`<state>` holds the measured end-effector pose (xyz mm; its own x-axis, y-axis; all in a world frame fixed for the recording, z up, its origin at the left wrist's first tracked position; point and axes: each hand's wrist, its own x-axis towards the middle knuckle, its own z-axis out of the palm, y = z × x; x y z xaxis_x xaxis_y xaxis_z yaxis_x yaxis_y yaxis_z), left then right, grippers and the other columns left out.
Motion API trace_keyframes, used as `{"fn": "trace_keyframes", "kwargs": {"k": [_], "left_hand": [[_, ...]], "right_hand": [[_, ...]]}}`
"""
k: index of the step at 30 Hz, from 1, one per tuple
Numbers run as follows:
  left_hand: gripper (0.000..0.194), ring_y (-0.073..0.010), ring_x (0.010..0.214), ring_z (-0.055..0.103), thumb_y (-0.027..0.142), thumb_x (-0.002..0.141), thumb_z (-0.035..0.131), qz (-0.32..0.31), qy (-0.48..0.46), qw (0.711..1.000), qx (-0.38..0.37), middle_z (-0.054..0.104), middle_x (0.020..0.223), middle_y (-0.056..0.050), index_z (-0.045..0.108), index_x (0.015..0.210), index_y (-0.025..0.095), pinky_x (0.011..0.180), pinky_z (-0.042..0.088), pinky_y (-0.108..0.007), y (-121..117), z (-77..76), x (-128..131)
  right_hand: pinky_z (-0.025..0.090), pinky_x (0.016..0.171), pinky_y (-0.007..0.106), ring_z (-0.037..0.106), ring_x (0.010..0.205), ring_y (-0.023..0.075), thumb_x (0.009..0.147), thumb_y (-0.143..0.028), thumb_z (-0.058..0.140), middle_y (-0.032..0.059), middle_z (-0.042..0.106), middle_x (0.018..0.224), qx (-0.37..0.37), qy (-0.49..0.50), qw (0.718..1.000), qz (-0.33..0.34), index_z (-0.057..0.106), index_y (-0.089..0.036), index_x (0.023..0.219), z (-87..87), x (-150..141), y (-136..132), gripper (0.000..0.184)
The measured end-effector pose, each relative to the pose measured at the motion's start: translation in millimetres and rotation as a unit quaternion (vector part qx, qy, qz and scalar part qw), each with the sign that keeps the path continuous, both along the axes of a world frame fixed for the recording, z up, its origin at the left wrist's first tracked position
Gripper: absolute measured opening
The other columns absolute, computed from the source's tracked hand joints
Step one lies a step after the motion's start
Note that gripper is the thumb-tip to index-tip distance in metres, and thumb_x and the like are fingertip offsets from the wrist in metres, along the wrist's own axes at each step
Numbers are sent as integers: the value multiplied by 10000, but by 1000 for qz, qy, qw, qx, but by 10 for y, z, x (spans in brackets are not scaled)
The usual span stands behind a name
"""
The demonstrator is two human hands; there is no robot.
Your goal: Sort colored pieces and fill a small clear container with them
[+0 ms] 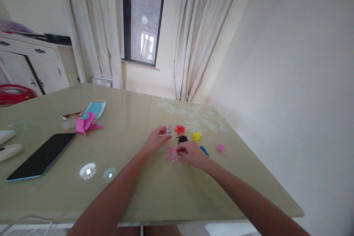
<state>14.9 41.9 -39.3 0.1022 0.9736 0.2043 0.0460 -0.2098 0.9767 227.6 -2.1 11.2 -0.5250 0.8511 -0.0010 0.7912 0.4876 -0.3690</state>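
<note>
My left hand rests on the glossy green table, its fingers curled round a small clear item that I cannot name. My right hand lies just to its right, fingers pinched at a few light pink pieces. Around the hands sit small piles of tiny coloured bits: red, black, yellow, blue and a pink one further right.
On the table's left lie a dark tablet, a folded magenta paper shape, a blue face mask and white objects at the edge. A white cabinet, curtains and a window stand beyond. A wall runs along the right.
</note>
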Motion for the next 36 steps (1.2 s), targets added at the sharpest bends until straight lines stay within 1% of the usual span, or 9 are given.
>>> {"fn": "trace_keyframes", "kwargs": {"k": [8, 12, 14, 16, 19, 22, 25, 31, 36], "left_hand": [[444, -291, 992, 735, 356, 710, 804, -14, -12, 1000, 4, 788, 1053, -138, 740, 1100, 155, 861, 586, -391, -13, 4, 28], [481, -293, 997, 738, 362, 717, 816, -32, -13, 999, -3, 792, 1077, -139, 733, 1144, 158, 887, 588, -411, -27, -4, 61], [491, -291, 989, 740, 368, 726, 812, -39, -10, 999, -5, 792, 1077, -139, 730, 1160, 154, 889, 586, -413, -37, -12, 78], [474, -292, 994, 740, 371, 738, 805, -41, -6, 999, -2, 793, 1071, -135, 733, 1155, 157, 881, 585, -405, -46, -19, 91], [420, -295, 1022, 734, 362, 752, 791, -38, -1, 999, 8, 793, 1078, -126, 748, 1125, 174, 865, 583, -389, -56, -24, 101], [404, -302, 1040, 728, 348, 755, 782, -36, 3, 999, 7, 789, 1108, -133, 749, 1121, 178, 847, 585, -390, -57, -30, 103], [418, -301, 1046, 726, 348, 753, 786, -25, 9, 1000, 7, 785, 1123, -142, 748, 1131, 175, 838, 586, -386, -50, -53, 106], [387, -280, 1007, 735, 328, 782, 744, 0, 44, 999, 19, 781, 1138, -144, 739, 1133, 165, 809, 587, -361, -51, -77, 123], [375, -262, 968, 748, 282, 796, 700, 16, 83, 996, 39, 796, 1088, -104, 735, 1152, 167, 821, 585, -350, -70, -38, 153]], "right_hand": [[539, 755, 278, 726, 783, 180, 870, -198, 711, 44, 795, 834, -26, 147, 988, -48, 793, -176, 884, 231, 171, 164, 86], [572, 787, 300, 757, 819, 200, 873, -292, 731, 64, 812, 864, -20, 220, 973, -65, 790, -163, 899, 482, 175, 308, 145], [574, 788, 295, 761, 805, 195, 865, -269, 737, 65, 813, 856, -1, 225, 972, -68, 792, -152, 911, 629, 120, 388, 137], [570, 777, 274, 763, 805, 183, 861, -202, 726, 67, 815, 859, 5, 194, 979, -66, 792, -139, 918, 764, 30, 468, 108], [553, 753, 231, 759, 827, 156, 897, -173, 690, 62, 819, 900, 33, 56, 997, -42, 793, -136, 989, 930, -139, 571, 143], [530, 739, 223, 751, 838, 154, 892, -164, 692, 51, 819, 914, 67, -62, 996, -13, 808, -159, 1000, 1065, -305, 642, 158], [512, 730, 253, 747, 824, 191, 821, -110, 716, 56, 811, 861, 80, -124, 989, 10, 829, -179, 912, 1174, -459, 669, 160], [495, 748, 307, 749, 913, 284, 756, -24, 672, 152, 804, 925, 101, -243, 963, 60, 833, -147, 878, 1301, -734, 626, 236], [474, 718, 261, 750, 892, 240, 746, -67, 715, 96, 819, 932, 81, -266, 955, 99, 846, -190, 907, 1352, -796, 660, 242]]}}
